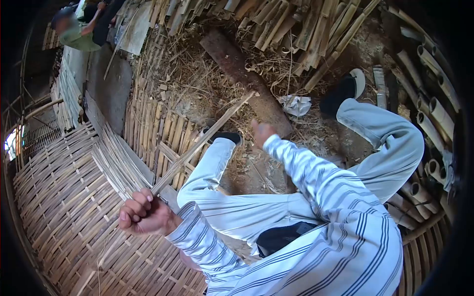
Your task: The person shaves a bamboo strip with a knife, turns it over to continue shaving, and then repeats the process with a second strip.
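My left hand (146,215) is closed in a fist at the lower left, in front of a woven bamboo panel (64,182). From that fist a long, pale split bamboo strip (207,135) slants up and to the right. Its far end reaches over a dark wooden plank (229,56) on the ground. My right hand (263,133) is beside the plank's near end, thumb showing and the other fingers curled mostly out of sight. What it may hold is hidden. Close to my left hand, a bundle of thin bamboo strips (118,165) lies against the panel.
Split bamboo pieces (311,29) are piled at the top, with shavings (185,81) over the ground. Crumpled white paper (296,104) lies right of the plank. Bamboo poles (434,118) line the right side. Another person (81,37) sits at the upper left.
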Tool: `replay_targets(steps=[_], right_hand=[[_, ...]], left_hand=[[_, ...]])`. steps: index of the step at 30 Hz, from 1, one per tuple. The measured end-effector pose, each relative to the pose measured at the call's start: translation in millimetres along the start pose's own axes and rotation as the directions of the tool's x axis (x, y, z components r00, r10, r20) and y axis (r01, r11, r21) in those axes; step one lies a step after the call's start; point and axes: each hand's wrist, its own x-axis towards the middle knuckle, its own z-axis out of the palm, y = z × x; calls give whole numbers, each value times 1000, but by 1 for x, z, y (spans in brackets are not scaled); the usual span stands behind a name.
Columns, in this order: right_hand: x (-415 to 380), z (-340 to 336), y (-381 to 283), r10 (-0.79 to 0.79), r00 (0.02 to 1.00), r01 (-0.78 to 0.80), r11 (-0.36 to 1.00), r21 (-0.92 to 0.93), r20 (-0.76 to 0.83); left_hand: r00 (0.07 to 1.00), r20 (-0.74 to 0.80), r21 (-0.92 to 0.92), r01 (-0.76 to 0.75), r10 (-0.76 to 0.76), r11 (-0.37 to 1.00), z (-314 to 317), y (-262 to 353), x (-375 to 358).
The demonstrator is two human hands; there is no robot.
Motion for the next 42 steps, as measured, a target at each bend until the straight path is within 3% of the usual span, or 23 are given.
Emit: replay_targets(steps=[1, 4, 5, 8, 11, 13, 14, 15, 16, 18, 22, 24, 25, 26, 28, 29, 30, 32, 33, 36, 37, 40, 42], right_hand=[[20, 3, 9, 256, 964, -256, 967, 19, -71], [54, 1, 22, 197, 978, -203, 972, -116, -64], [50, 6, 20, 226, 968, -230, 973, -26, -110], [16, 18, 25, 66, 996, -70, 994, -81, -51], [-5, 8, 59, 33, 992, -41, 997, -66, -120], [24, 18, 103, 201, 972, -216, 969, -121, -125], [24, -4, 104, 157, 987, -158, 960, -230, -20], [22, -18, 102, 159, 986, -165, 944, -286, -45], [31, -22, 110, 183, 983, -185, 955, -233, -29], [25, -57, 87, 209, 975, -219, 958, -183, -72], [48, -87, 63, 197, 963, -244, 925, -291, -182], [34, -105, 30, 181, 953, -249, 925, -287, -243], [48, -108, 38, 120, 976, -177, 923, -341, -181], [28, -127, 13, 128, 980, -164, 952, -258, -151], [-21, -176, -35, 146, 986, -153, 985, -83, -79], [-41, -191, -45, 73, 993, -71, 997, 24, -92], [-50, -199, -45, 129, 989, -118, 981, 153, -68], [-91, -236, -61, 37, 998, -32, 995, 92, -49], [-104, -250, -64, -102, 992, 95, 991, -96, -71], [-116, -255, -54, -104, 983, 85, 988, -127, -151], [-112, -252, -52, -212, 968, 182, 962, -204, -136], [-103, -242, -52, 32, 996, -35, 999, -38, -86], [-91, -229, -45, 35, 992, -38, 999, -29, -118]], left_hand=[[1000, 12, 9, -7, 7, 1000, -1, 0, -1], [999, 36, 18, -24, 23, 1000, 8, -2, -5], [999, 34, 7, -19, 18, 1000, 9, -2, -4], [999, -29, -2, -21, 21, 1000, 3, -4, -2], [998, -51, 28, -26, 27, 999, -3, -1, -4], [997, -69, 18, -32, 34, 999, -5, -2, -1], [995, -91, 20, -33, 34, 999, -8, 0, -5], [986, -158, 76, -36, 47, 997, -10, 0, -5], [977, -204, 101, -36, 56, 994, -7, -1, 0], [943, -321, 140, -39, 83, 989, -1, 0, 0], [944, -327, 126, -13, 54, 992, 11, -3, 12], [971, -235, 56, 60, -45, 997, 18, 0, 13], [993, -76, -21, 91, -93, 996, 11, 0, 16], [990, 96, -57, 111, -106, 992, 5, 2, 17], [896, 429, -105, 172, -111, 979, -8, 4, 20], [763, 642, -124, 209, -83, 970, -23, 2, 29], [833, 544, -139, 210, -102, 968, -23, 7, 22], [928, 346, -175, 206, -136, 963, -15, 12, 14], [953, 287, -198, 153, -92, 968, -29, 5, 20], [967, 244, -170, -27, 69, 985, -20, 4, 14], [970, 211, -157, -87, 120, 984, -16, 2, 11], [941, 332, -216, 19, 56, 976, -19, 7, -2], [969, 242, -244, 16, 45, 970, -17, 4, -11]])
